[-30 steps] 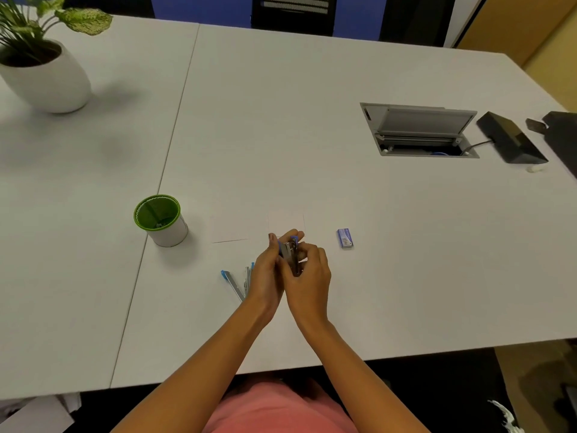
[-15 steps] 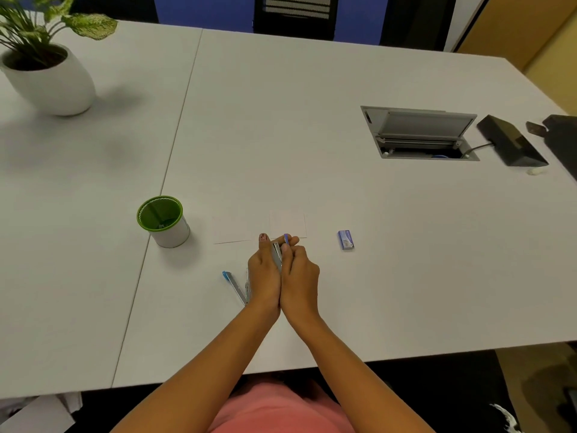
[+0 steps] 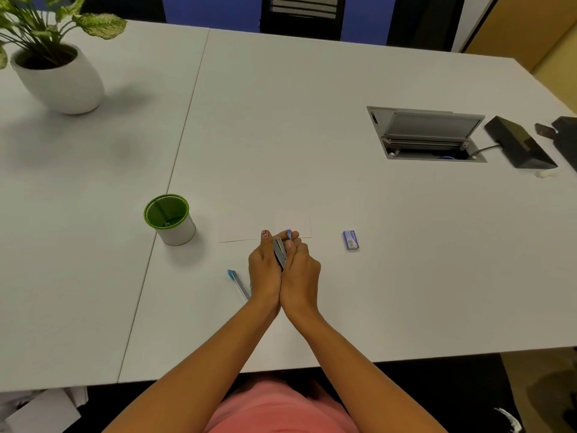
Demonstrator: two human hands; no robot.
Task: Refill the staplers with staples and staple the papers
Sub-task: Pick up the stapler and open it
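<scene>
Box (image 3: 350, 240) lettering too small.

Both forearms angle in from below and meet at the wrists — left hand (image 3: 264, 270) and right hand (image 3: 301, 271) pressed together heel to heel, fingers curled inward, clamped around something between the palms.

Pink top, bare forearms, no sleeves, dark patterned polish on one fingernail
</scene>
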